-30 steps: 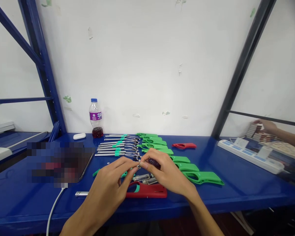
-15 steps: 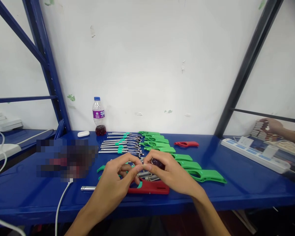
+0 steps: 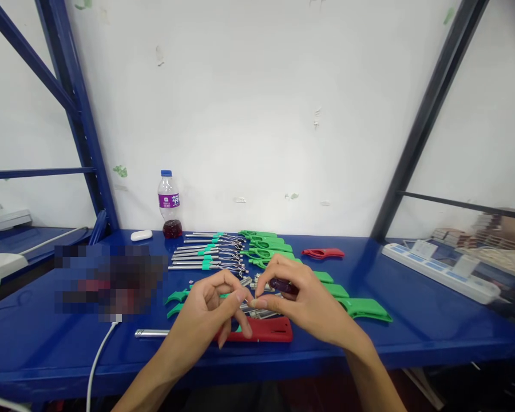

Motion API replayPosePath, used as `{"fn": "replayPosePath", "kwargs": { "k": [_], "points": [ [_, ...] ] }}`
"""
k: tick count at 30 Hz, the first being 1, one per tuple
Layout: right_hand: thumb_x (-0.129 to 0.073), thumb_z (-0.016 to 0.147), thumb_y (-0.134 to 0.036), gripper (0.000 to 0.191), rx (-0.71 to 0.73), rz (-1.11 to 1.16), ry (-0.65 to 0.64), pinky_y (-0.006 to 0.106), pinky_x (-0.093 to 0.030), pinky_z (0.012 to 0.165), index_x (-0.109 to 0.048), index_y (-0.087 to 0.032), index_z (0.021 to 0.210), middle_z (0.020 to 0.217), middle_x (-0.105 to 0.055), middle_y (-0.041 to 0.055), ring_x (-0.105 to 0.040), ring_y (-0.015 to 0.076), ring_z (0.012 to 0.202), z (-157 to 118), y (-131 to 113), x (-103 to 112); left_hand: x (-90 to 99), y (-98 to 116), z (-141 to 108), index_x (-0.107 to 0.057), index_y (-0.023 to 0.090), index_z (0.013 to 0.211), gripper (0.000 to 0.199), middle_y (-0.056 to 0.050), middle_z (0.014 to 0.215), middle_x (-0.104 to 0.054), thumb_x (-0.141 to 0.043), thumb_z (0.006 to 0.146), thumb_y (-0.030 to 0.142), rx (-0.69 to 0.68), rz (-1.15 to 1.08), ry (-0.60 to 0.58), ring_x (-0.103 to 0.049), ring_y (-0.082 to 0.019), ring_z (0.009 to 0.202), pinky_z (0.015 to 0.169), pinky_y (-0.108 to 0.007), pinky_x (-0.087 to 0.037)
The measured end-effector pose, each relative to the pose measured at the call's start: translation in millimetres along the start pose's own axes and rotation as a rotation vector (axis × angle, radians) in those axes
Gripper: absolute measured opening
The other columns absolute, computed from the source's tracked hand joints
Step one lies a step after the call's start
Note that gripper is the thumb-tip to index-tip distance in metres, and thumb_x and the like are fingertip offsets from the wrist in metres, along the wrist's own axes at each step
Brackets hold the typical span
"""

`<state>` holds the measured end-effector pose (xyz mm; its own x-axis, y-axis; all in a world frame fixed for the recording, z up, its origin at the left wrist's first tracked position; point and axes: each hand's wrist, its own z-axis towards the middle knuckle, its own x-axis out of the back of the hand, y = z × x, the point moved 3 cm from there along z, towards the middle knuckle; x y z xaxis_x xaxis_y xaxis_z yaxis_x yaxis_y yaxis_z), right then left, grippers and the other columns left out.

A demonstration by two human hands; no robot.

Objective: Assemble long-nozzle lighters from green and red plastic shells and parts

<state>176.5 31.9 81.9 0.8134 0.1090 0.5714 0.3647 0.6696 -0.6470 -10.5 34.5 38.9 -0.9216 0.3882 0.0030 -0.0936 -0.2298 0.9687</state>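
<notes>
My left hand (image 3: 218, 306) pinches thumb and forefinger together, its other fingers loosely curled, over a part too small to make out. Facing it, my right hand (image 3: 298, 294) has thumb and forefinger closed at the same spot. A dark purple handle (image 3: 284, 285), apparently a screwdriver's, is tucked in my right fingers. Beneath both hands lies a red long-nosed lighter (image 3: 271, 330) with a metal barrel (image 3: 151, 333), partly covered by my left hand. Small metal and clear parts (image 3: 264, 313) lie behind it, half hidden. Green trigger pieces (image 3: 178, 296) rest left of my left hand.
Metal lighter barrels (image 3: 193, 257) with wires lie in a row at the back. Several green casings (image 3: 367, 309) run diagonally rightward; a red casing (image 3: 324, 253) lies beyond. A bottle (image 3: 170, 206), white case (image 3: 141, 235), power strip (image 3: 438, 272) and white cable (image 3: 98, 355) surround them.
My fingertips have come down slightly, and my left hand's lower fingers have spread downward over the red lighter. My right forefinger is more arched. The view has shifted slightly.
</notes>
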Motion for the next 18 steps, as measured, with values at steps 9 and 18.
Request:
{"fn": "replayPosePath", "kwargs": {
  "k": [9, 18],
  "points": [
    [-0.079, 0.092, -0.030, 0.007, 0.024, -0.027, 0.032, 0.029, -0.041, 0.072, -0.074, -0.027, 0.088, 0.088, -0.064, -0.0030, -0.057, 0.0152, 0.079, -4, -3, 9, 0.7, 2, 0, -0.058, 0.020, 0.091, 0.036, 0.008, 0.051, -0.057, -0.070, 0.093, 0.053, -0.018, 0.134, 0.118, -0.042, -0.006, 0.038, 0.037, -0.014, -0.033],
    [-0.082, 0.089, -0.033, 0.010, 0.036, -0.065, 0.020, 0.029, -0.044, 0.075, -0.077, -0.029, 0.096, 0.090, -0.061, -0.0024, -0.058, 0.0161, 0.083, 0, 1, -2, -0.5, 2, 0, -0.057, 0.019, 0.107, 0.053, 0.005, 0.065, -0.066, -0.077, 0.083, 0.062, 0.012, 0.004, 0.120, -0.044, -0.005, 0.038, 0.036, -0.016, -0.030]
  ]
}}
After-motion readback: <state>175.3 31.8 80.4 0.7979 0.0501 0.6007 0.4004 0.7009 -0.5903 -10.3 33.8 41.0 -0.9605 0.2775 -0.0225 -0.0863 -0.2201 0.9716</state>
